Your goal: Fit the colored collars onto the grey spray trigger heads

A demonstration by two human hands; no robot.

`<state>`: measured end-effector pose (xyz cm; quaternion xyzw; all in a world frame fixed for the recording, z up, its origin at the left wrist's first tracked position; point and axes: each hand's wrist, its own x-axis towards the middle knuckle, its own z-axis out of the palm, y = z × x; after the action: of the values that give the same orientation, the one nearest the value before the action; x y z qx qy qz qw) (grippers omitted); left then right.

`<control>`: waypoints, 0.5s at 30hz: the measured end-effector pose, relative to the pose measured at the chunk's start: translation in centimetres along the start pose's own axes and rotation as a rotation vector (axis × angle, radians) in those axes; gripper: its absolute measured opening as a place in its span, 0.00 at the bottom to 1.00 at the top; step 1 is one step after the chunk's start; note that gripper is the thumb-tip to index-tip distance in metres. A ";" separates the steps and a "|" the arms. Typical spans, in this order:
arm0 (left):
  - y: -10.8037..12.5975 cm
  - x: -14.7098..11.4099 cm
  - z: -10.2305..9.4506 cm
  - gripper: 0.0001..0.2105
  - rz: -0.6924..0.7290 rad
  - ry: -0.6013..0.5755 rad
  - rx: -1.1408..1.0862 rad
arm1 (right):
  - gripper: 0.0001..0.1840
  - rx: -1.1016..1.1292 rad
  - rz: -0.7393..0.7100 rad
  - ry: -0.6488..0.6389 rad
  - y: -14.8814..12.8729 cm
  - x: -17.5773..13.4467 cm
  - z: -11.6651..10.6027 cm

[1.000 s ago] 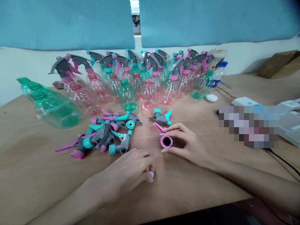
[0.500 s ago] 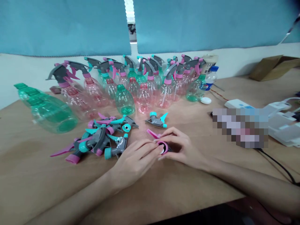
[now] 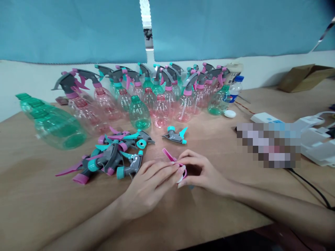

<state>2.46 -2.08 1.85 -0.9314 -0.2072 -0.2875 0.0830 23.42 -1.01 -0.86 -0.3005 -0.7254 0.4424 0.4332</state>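
Observation:
Low over the table, a pink and grey trigger spray head (image 3: 169, 154) is held with its collar turned toward me and its pink trigger pointing away to the left. My right hand (image 3: 206, 172) grips it around the collar between thumb and fingers. At the collar's mouth, the closed fingertips of my left hand (image 3: 151, 184) press a small white piece (image 3: 180, 179), mostly covered, so its shape is unclear. Left of my hands lies a pile of loose spray heads (image 3: 111, 157), grey with pink or turquoise parts. One turquoise and grey spray head (image 3: 175, 136) rests alone beyond my fingers.
Several pink and green bottles stand behind, including an uncapped green bottle (image 3: 140, 113); many carry spray heads. Green bottles (image 3: 60, 129) lean at the left. A white oval object (image 3: 229, 113), a blue-capped bottle (image 3: 235, 90), a power strip (image 3: 267, 118) and a cardboard box (image 3: 300, 78) are right.
The spray head has tilted in my hands and come slightly nearer to me. The fingertips of my left hand have moved further over the collar's mouth. The pile has not moved.

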 end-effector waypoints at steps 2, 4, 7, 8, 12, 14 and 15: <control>-0.1 -0.4 0.1 0.15 -0.019 0.031 -0.064 | 0.18 -0.014 0.003 -0.041 -0.2 0.0 0.0; -0.1 -0.8 0.1 0.14 -0.080 0.070 -0.101 | 0.19 -0.018 0.008 -0.072 -0.3 0.0 0.0; 0.0 -1.2 0.1 0.12 -0.127 0.118 -0.129 | 0.20 -0.044 0.005 -0.058 -0.3 -0.1 0.0; 0.1 -1.2 0.1 0.10 -0.123 0.146 -0.138 | 0.20 -0.054 0.003 -0.043 -0.3 -0.1 0.1; 0.3 -1.2 -0.1 0.07 -0.106 0.186 -0.113 | 0.21 -0.086 -0.027 0.005 0.0 -0.2 0.3; 0.4 -1.1 -0.2 0.06 -0.114 0.201 -0.100 | 0.21 -0.109 -0.043 0.023 0.1 -0.3 0.4; 0.4 -1.0 -0.2 0.06 -0.130 0.199 -0.107 | 0.21 -0.121 -0.047 0.033 0.2 -0.3 0.4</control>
<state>1.75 -2.85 1.42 -0.8859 -0.2424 -0.3941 0.0346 23.22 -1.31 -1.20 -0.3162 -0.7506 0.3823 0.4364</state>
